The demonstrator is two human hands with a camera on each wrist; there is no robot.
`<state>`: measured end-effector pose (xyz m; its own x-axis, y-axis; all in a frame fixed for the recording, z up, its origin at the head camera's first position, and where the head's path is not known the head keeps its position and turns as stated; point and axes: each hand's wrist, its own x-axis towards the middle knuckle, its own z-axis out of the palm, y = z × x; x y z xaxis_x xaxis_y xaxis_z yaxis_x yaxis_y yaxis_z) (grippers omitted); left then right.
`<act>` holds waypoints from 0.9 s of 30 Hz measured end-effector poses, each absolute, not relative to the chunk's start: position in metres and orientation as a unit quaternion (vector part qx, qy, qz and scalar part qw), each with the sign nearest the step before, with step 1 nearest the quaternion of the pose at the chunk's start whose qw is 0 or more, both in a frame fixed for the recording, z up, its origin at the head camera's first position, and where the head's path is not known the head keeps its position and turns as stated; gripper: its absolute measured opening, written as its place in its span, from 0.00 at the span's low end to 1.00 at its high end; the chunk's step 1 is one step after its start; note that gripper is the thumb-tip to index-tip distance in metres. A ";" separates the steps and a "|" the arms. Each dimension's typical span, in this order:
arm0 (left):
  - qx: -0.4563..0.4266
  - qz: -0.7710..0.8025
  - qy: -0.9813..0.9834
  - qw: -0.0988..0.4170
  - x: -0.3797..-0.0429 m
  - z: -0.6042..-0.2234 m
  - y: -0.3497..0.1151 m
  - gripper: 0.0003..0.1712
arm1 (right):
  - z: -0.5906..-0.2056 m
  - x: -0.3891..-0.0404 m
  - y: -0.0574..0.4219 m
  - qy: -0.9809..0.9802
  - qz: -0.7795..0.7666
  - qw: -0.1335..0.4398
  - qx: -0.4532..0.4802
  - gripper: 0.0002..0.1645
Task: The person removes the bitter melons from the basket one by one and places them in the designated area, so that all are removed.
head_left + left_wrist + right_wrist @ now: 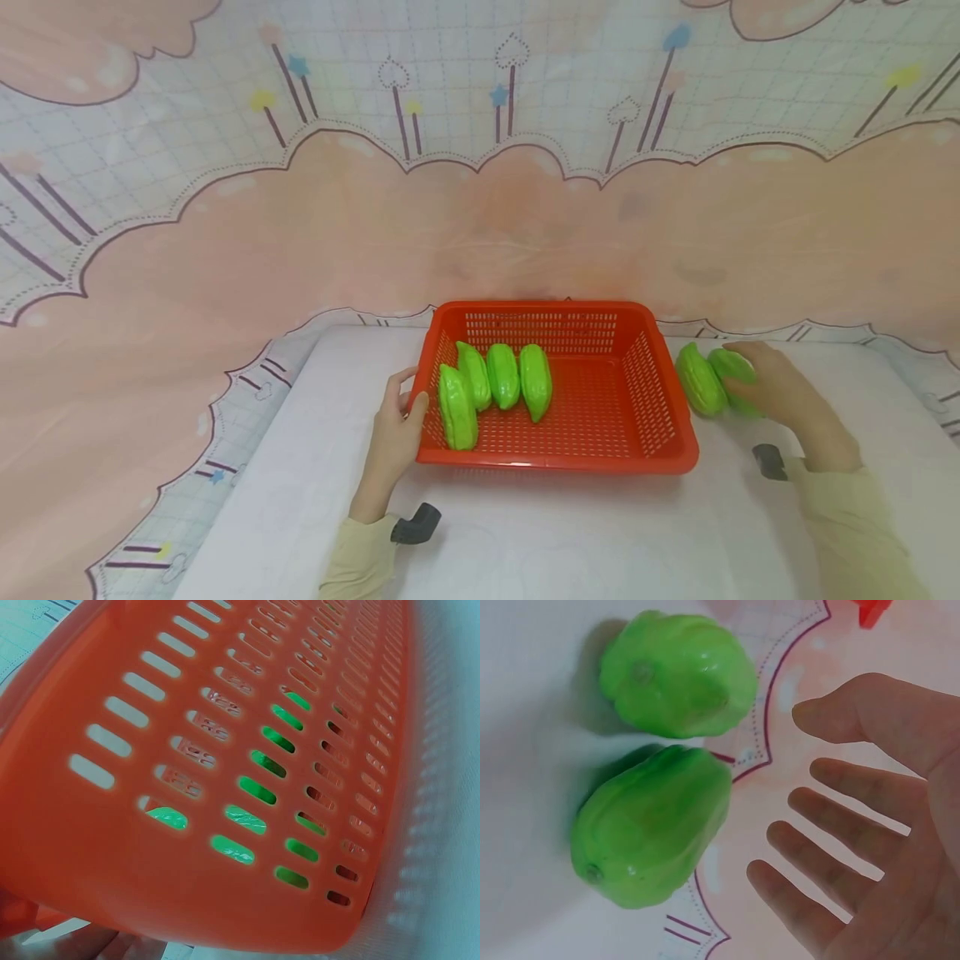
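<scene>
My left hand [396,437] holds the left rim of a red perforated plastic basket [555,460], its thumb at the rim. In the left wrist view the slotted basket wall [150,855] hides most of that hand. Several glossy green ridged fruits [536,382] lie in the basket's left half. To its right on the table, two more such fruits sit side by side, a left one [701,379] and a right one [731,367]. My right hand [780,387] is over the right one. In the right wrist view its fingers [840,847] are spread, apart from both fruits.
A white-covered table [570,533] carries everything. Behind it hangs a patterned pink and white cloth [510,225], which also runs down the left side. Dark wrist-worn pieces show at the left wrist [416,525] and the right wrist [769,461].
</scene>
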<state>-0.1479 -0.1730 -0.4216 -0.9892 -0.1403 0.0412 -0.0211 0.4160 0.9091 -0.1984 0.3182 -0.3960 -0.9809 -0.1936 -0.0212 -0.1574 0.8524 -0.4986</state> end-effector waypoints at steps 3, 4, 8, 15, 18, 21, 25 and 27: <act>0.047 -0.539 -0.839 0.055 -0.147 -0.421 -0.174 0.26 | -0.395 -0.198 0.314 0.962 -0.252 0.025 -0.100 0.36; 0.047 -0.540 -0.839 0.054 -0.147 -0.420 -0.174 0.26 | -0.394 -0.198 0.313 0.963 -0.249 0.021 -0.103 0.36; 0.050 -0.536 -0.841 0.054 -0.146 -0.419 -0.173 0.26 | -0.390 -0.197 0.308 0.964 -0.238 0.010 -0.115 0.36; 0.053 -0.535 -0.842 0.053 -0.146 -0.418 -0.173 0.26 | -0.382 -0.193 0.297 0.967 -0.223 -0.004 -0.125 0.36; 0.053 -0.535 -0.842 0.052 -0.147 -0.419 -0.172 0.26 | -0.378 -0.192 0.292 0.968 -0.219 0.001 -0.123 0.37; 0.052 -0.535 -0.841 0.053 -0.147 -0.420 -0.172 0.26 | -0.375 -0.192 0.288 0.969 -0.214 0.004 -0.123 0.37; 0.053 -0.536 -0.841 0.055 -0.147 -0.421 -0.172 0.26 | -0.372 -0.192 0.284 0.968 -0.212 -0.001 -0.134 0.38; 0.051 -0.535 -0.841 0.056 -0.147 -0.421 -0.172 0.26 | -0.370 -0.192 0.282 0.967 -0.212 -0.005 -0.140 0.37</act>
